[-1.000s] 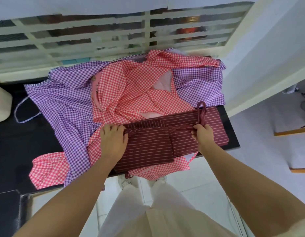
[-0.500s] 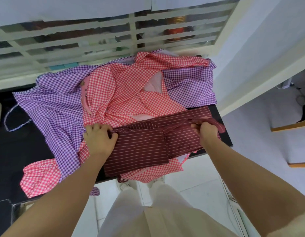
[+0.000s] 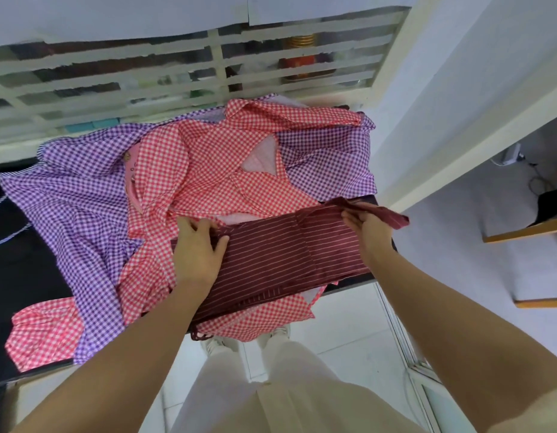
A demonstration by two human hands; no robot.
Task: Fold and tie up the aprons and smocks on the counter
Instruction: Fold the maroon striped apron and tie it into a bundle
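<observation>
At a black counter (image 3: 21,260) beneath a barred window (image 3: 213,45), we are working a maroon striped apron (image 3: 271,264) into a bundle. It is lying folded into a long band at the counter's near edge, on top of a red gingham smock (image 3: 214,170) and a purple gingham smock (image 3: 74,198), both spread loose. Our left hand (image 3: 197,251) is pinching the band's upper left corner, fingers curled into the cloth. Our right hand (image 3: 369,226) is gripping the apron's tie (image 3: 391,216) at the band's right end and holding it taut out to the right. We are judging this the tying step, with both smocks not yet folded. The next move is likely calling for the tie to be carried round the band while the left hand is pressing the folds flat.
</observation>
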